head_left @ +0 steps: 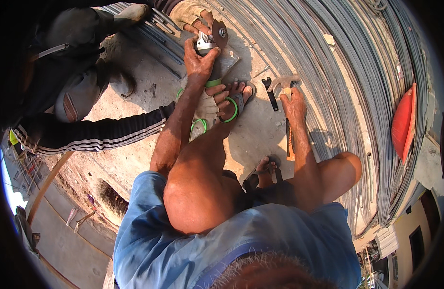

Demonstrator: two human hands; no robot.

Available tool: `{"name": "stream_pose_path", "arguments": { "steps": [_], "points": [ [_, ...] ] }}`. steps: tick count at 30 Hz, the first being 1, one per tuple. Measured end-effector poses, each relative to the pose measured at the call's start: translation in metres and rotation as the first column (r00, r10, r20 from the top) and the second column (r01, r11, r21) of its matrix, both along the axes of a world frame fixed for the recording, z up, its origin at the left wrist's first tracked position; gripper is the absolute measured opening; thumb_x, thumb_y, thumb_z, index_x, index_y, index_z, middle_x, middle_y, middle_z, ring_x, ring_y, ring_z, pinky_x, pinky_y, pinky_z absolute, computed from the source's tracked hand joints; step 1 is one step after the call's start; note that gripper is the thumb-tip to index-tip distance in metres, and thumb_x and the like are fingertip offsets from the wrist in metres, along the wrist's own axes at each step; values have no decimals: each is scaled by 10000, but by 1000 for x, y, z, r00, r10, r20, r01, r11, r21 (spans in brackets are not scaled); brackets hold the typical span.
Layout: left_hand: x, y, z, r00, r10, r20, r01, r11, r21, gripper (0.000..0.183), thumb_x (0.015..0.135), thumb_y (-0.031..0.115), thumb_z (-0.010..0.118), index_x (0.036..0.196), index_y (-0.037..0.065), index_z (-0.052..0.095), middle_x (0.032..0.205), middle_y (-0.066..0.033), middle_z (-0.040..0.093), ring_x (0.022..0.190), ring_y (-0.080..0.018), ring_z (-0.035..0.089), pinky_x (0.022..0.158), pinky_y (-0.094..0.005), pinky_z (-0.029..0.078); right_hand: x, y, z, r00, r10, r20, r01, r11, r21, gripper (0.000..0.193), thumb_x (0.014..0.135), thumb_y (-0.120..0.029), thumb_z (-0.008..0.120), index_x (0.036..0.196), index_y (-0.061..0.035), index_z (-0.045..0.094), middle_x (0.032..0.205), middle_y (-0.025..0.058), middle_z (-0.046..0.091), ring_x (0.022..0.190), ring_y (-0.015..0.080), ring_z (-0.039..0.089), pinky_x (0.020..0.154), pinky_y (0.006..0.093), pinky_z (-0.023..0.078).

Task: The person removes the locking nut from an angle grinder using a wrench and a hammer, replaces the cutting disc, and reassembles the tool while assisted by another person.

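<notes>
My left hand (pixel 199 61) is closed around the front of an angle grinder (pixel 205 43), beside its brown cutting disc (pixel 220 33). A co-worker's gloved hand (pixel 213 100) is at the rear of the grinder by its green band. The co-worker's other gloved hand (pixel 190 17) reaches in at the grinder's far side, close to the disc. On the right, my right hand (pixel 294 103) grips a claw hammer (pixel 290 140) just below its head, with the orange and black handle running back under my forearm. A black grinder spanner (pixel 271 95) lies on the ground between my hands.
Long bundles of steel rebar (pixel 347 72) curve along the right. On them rests a red bowl-shaped thing (pixel 404 124). More bars (pixel 159 41) lie at the far left, near the co-worker's striped sleeve (pixel 101 127). A green cable (pixel 230 111) loops by my foot.
</notes>
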State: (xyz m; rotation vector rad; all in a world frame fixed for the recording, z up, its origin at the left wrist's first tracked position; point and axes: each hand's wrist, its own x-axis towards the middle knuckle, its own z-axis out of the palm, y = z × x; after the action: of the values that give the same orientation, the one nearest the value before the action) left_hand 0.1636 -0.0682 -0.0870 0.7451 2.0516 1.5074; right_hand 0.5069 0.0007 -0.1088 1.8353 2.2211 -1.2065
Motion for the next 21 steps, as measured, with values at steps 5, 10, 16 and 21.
{"name": "stream_pose_path", "arguments": {
  "steps": [5,10,16,21],
  "points": [
    [7,2,23,1000,12,-14,-13,1000,-26,639,753,180,856,1249,-25,511,1040,-118,625,887,-165,615,749,-332,538,-20,26,0,988,-114,-102,128,982,138,395,858,-229,668,1144,19,555,1033,230,607,930,423,647,778,548,506],
    [1,0,2,994,0,-112,-8,997,-73,643,761,205,857,1250,-37,518,1109,-172,614,957,-215,627,807,-366,537,-28,63,9,988,28,150,-84,920,383,403,874,-213,730,1181,18,609,1050,210,599,890,389,648,745,519,538],
    [2,-4,3,995,-4,-97,2,1000,-12,647,765,236,863,1249,-33,530,1110,-180,599,963,-242,633,794,-387,533,-67,43,28,984,157,-82,-140,972,188,351,932,-221,633,1151,48,685,1052,274,693,961,437,681,825,525,529],
    [0,-4,-5,993,5,-120,-9,1000,-28,652,763,237,867,1261,-17,533,1118,-145,593,869,-202,620,709,-347,524,-119,27,0,981,167,98,-168,986,3,366,903,-343,658,976,4,748,899,265,725,891,478,699,809,546,544]
  ]
}}
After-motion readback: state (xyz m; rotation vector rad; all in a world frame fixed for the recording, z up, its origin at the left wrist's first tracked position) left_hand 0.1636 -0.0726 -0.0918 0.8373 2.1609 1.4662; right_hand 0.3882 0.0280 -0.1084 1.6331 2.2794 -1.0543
